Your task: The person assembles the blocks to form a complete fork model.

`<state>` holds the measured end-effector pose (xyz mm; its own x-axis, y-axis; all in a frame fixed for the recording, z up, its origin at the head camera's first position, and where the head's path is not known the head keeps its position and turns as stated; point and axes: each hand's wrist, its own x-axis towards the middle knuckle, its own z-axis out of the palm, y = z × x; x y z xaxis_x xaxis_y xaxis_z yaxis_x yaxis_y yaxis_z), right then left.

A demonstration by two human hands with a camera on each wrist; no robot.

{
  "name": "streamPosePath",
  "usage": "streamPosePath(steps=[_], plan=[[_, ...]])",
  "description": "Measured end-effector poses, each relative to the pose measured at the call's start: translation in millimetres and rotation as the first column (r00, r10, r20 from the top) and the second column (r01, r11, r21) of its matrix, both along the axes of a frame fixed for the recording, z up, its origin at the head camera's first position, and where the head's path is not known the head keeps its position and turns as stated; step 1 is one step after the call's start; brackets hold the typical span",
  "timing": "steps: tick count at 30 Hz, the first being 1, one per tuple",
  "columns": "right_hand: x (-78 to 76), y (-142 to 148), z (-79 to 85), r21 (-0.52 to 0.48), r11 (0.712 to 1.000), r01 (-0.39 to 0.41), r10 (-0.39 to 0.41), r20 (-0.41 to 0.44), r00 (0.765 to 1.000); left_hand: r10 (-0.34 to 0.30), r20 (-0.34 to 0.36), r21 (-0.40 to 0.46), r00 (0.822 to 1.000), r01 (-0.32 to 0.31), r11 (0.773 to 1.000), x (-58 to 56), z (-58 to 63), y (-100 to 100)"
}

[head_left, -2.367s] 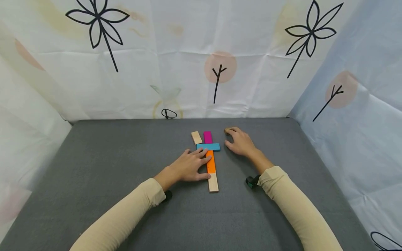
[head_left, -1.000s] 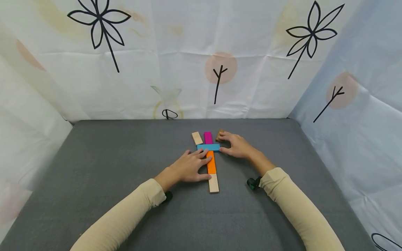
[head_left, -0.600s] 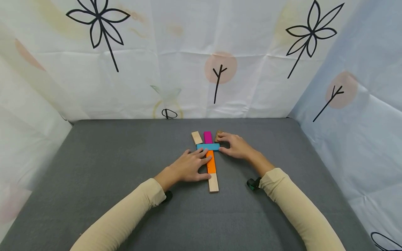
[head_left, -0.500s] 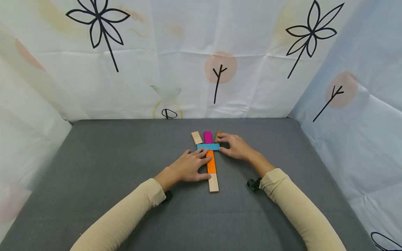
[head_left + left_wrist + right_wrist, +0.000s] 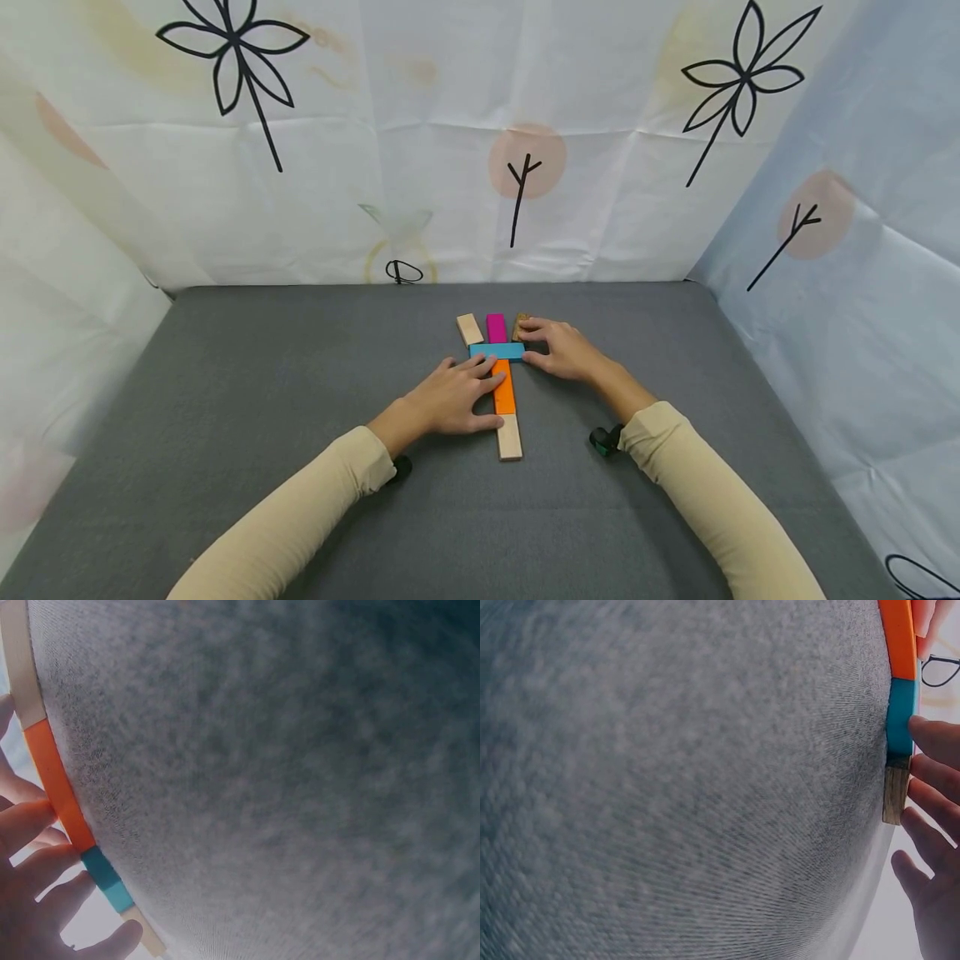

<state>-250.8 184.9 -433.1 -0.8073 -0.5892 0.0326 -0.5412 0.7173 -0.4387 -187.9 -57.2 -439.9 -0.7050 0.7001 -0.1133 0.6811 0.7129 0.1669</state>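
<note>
Flat wooden blocks form a figure on the grey table. An orange block (image 5: 505, 393) lies between a plain wood block (image 5: 509, 439) and a blue crosswise block (image 5: 508, 351). Beyond the blue one are a magenta block (image 5: 496, 328), another plain block (image 5: 470, 329) slanting left, and a dark brown block (image 5: 517, 325) on the right. My left hand (image 5: 450, 402) is spread, its fingertips resting on the blue and orange blocks, thumb by the near plain block. Fingers of my right hand (image 5: 564, 350) touch the brown block (image 5: 895, 796), while its thumb touches the blue block's right end.
The grey table (image 5: 315, 350) runs back to a white printed cloth (image 5: 450, 150), with more cloth at both sides. A small black device (image 5: 603, 440) sits at my right wrist, another (image 5: 401, 468) at my left.
My right hand has moved left, bringing the brown block from farther right to the blue block's right end. Over the last half second little has moved. My left hand stays put.
</note>
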Motion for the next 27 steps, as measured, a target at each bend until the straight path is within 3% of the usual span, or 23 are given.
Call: streamPosePath(steps=[27], plan=[[2.0,-1.4,-1.6,-0.030,1.000,0.000,0.000,-0.013,1.000,0.000,0.000,0.013,1.000,0.000,1.000,-0.3,-2.7,-1.2]])
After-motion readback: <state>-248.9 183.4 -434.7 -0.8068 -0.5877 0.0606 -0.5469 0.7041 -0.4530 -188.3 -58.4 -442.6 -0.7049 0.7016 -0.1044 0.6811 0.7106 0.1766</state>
